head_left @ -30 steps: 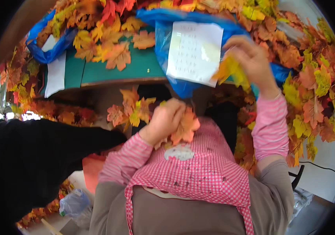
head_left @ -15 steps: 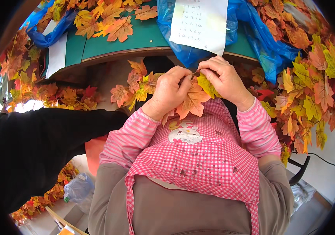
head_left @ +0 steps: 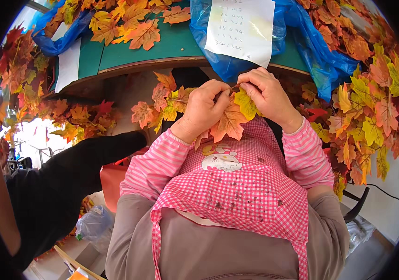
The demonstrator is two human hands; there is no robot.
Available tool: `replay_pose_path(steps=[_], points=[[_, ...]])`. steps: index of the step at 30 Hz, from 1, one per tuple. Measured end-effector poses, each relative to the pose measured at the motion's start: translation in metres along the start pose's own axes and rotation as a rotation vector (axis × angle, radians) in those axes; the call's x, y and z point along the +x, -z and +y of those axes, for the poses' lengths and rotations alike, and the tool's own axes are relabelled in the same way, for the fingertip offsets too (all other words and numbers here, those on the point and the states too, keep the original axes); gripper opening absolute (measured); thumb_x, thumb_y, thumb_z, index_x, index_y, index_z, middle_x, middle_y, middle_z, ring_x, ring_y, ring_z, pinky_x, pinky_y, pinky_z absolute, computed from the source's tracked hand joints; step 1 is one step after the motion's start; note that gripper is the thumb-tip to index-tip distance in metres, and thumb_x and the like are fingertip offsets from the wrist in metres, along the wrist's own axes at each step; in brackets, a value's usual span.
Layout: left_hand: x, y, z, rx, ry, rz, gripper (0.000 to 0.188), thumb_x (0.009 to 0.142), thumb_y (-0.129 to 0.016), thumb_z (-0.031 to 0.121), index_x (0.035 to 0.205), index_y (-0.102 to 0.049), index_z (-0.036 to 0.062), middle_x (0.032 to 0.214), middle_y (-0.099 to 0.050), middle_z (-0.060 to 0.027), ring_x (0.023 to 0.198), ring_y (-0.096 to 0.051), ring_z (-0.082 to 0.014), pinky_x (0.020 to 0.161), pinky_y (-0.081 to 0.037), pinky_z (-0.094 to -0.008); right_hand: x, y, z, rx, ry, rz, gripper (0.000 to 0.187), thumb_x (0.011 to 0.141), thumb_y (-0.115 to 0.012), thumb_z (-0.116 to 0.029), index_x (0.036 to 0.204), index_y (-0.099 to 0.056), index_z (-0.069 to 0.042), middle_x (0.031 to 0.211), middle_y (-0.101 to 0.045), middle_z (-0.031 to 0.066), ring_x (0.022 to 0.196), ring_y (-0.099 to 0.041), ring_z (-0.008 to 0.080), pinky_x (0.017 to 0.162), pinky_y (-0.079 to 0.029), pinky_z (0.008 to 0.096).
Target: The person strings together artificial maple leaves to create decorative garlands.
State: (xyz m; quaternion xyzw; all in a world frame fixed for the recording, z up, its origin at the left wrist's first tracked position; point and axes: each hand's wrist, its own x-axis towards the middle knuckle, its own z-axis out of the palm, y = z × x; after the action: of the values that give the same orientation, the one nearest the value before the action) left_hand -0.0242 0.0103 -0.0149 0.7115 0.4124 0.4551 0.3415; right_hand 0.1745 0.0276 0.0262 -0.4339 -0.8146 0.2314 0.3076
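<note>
An artificial maple-leaf garland (head_left: 227,122) in orange and yellow hangs from my fingers, over the pink checked apron on my lap. My left hand (head_left: 205,108) pinches its thin stem. Just to the right, my right hand (head_left: 269,95) also pinches at the stem, with a yellow-green leaf (head_left: 245,104) below its thumb. The fingertips of both hands almost meet, and the exact point they grip is too small to make out. More leaves of the garland (head_left: 155,105) spread out to the left of my left hand.
A green table (head_left: 162,52) curves across in front, bearing loose maple leaves (head_left: 143,33). A handwritten sheet (head_left: 240,32) lies on a blue plastic bag (head_left: 323,70) at its edge. Leaf garlands (head_left: 372,114) hang at the right. A person's dark-clothed leg (head_left: 64,175) is close on the left.
At the left, the neighbouring person's dark-clothed limb has shifted, and a bare arm now shows at the far left. My hands keep nearly the same place and grip on the garland.
</note>
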Motion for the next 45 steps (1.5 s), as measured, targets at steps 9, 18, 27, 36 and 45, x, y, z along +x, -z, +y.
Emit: replay_pose_path(steps=[9, 18, 27, 36, 45], points=[[0.001, -0.001, -0.004, 0.009, -0.009, 0.004, 0.008, 0.086, -0.061, 0.001, 0.093, -0.063, -0.0025, 0.082, -0.063, -0.0115, 0.074, -0.063, -0.0211, 0.065, -0.049, -0.0304, 0.0, -0.001, 0.001, -0.047, 0.006, -0.015, 0.006, 0.089, -0.062, -0.009, 0.094, -0.065, -0.008, 0.087, -0.066, 0.0043, 0.088, -0.058, 0.0241, 0.083, -0.042, 0.0366], [0.0, -0.001, -0.005, 0.03, -0.037, 0.004, 0.009, 0.085, -0.062, 0.0, 0.093, -0.064, -0.0025, 0.081, -0.063, -0.0117, 0.072, -0.063, -0.0222, 0.063, -0.049, -0.0311, 0.0, 0.002, 0.003, -0.078, 0.015, -0.012, 0.007, 0.089, -0.062, -0.01, 0.095, -0.066, -0.008, 0.088, -0.066, 0.0035, 0.089, -0.059, 0.0237, 0.084, -0.041, 0.0365], [-0.002, -0.001, -0.007, 0.032, -0.022, -0.01, 0.009, 0.084, -0.063, 0.001, 0.093, -0.064, -0.0025, 0.082, -0.063, -0.0113, 0.073, -0.063, -0.0219, 0.064, -0.049, -0.0308, -0.002, -0.005, 0.003, -0.06, 0.036, -0.029, 0.007, 0.088, -0.063, -0.01, 0.094, -0.066, -0.008, 0.088, -0.065, 0.0033, 0.089, -0.058, 0.0229, 0.083, -0.042, 0.0363], [-0.004, 0.001, -0.005, 0.03, 0.006, -0.046, 0.01, 0.083, -0.064, 0.002, 0.091, -0.065, -0.0019, 0.082, -0.064, -0.0131, 0.074, -0.065, -0.0267, 0.065, -0.051, -0.0337, -0.003, -0.01, 0.004, 0.012, 0.035, -0.058, 0.008, 0.084, -0.065, -0.008, 0.092, -0.064, -0.006, 0.084, -0.063, 0.0047, 0.085, -0.057, 0.0251, 0.079, -0.042, 0.0365], [-0.01, 0.002, -0.004, 0.021, 0.019, -0.063, 0.009, 0.082, -0.064, 0.002, 0.09, -0.065, -0.0018, 0.082, -0.064, -0.0156, 0.075, -0.066, -0.0315, 0.065, -0.053, -0.036, -0.012, -0.024, 0.006, 0.051, 0.027, -0.047, 0.011, 0.082, -0.065, -0.003, 0.093, -0.063, -0.002, 0.086, -0.062, 0.0069, 0.083, -0.059, 0.024, 0.078, -0.045, 0.0346]])
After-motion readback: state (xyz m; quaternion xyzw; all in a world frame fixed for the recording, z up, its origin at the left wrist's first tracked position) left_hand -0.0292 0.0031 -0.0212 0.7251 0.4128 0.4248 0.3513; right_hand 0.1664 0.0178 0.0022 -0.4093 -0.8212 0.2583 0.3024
